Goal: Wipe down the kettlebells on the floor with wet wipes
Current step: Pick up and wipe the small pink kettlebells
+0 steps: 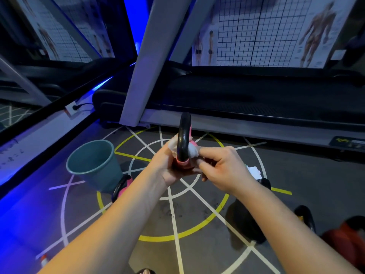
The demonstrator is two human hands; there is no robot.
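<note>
1. The floor (pixel 197 224) was bounded on the far side by the long edge of a treadmill (pixel 237 123) and on the left by a dark wall base; open marked floor lay between and below the forearms
2. A teal bucket (pixel 92 165) stood left of the hands, with a second pink kettlebell (pixel 121 186) just beside its base; a black kettlebell (pixel 246 220) stood under the right forearm
3. A yellow mark (pixel 342 140) on the treadmill's end plate and the text on the wall posters (pixel 276 30) were too blurred to read
4. The held kettlebell (pixel 183 139), pink with a black handle, was raised at centre frame, handle upright, in front of the treadmill edge
5. The left hand (pixel 167 167) gripped its body from below, fingers curled round it
6. The right hand (pixel 223 167) pinched a white wet wipe (pixel 192 151) against the handle's right side; wipe showed on both sides of the handle
7. A white pack (pixel 254 172) lay just behind the right wrist, label illegible
</note>
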